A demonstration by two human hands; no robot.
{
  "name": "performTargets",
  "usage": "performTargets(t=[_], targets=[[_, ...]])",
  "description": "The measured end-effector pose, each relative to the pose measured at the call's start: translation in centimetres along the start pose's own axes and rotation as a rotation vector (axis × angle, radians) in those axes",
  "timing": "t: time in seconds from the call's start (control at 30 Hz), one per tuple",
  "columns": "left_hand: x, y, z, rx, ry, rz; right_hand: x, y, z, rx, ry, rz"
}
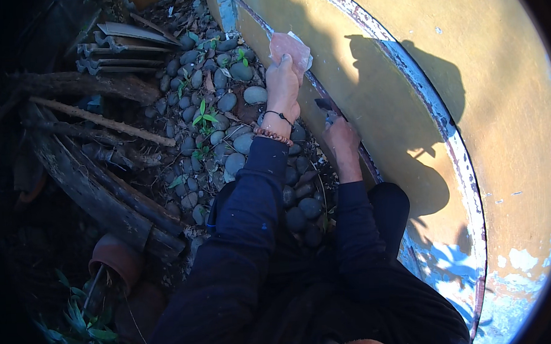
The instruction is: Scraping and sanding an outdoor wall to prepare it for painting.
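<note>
Sunlight falls on a curved yellow wall, paint peeling low down; rounded grey stones lie along its foot. Left hand: thumb pressed over a flat pinkish piece, gripping it at the near edge; remaining fingers hidden beneath. Piece held beside the wall; from where I stand, contact cannot be told. Right hand: fingers closed around a small dark-bladed tool, blade near the narrow brownish strip along the wall. Left wrist: beaded bracelet, dark cord. Farther left: green sprouts among the stones, stacked corrugated sheets, weathered planks, tilted clay pot.
</note>
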State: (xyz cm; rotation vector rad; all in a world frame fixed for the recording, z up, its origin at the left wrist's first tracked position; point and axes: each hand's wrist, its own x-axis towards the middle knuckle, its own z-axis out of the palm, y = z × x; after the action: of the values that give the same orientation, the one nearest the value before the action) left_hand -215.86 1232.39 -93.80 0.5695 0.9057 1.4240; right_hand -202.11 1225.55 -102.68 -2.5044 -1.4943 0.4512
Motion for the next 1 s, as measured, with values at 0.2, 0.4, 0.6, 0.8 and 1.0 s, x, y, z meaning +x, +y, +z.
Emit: performTargets(t=[0.2, 0.4, 0.6, 0.8, 1.0], targets=[[0.0, 0.1, -0.2, 0.041, -0.054, 0.025, 2.4, -1.2, -0.2, 0.055, 0.006, -0.172], [0.1, -0.3, -0.8, 0.033, -0.049, 0.026, 1.5, -0.9, 1.2, 0.115, 0.069, -0.127], [0.8, -0.5, -0.9, 0.011, -0.035, 0.028, -0.3, -0.3, 3.6, 0.151, 0.175, -0.127], [0.9, -0.8, -0.3, -0.056, -0.022, -0.042, -0.2, 0.3, 4.9, 0.201, 0.190, -0.140], [0.7, -0.6, -0.2, -0.024, 0.000, -0.034, 0.4, 0.1, 5.2, 0.260, 0.204, -0.139]])
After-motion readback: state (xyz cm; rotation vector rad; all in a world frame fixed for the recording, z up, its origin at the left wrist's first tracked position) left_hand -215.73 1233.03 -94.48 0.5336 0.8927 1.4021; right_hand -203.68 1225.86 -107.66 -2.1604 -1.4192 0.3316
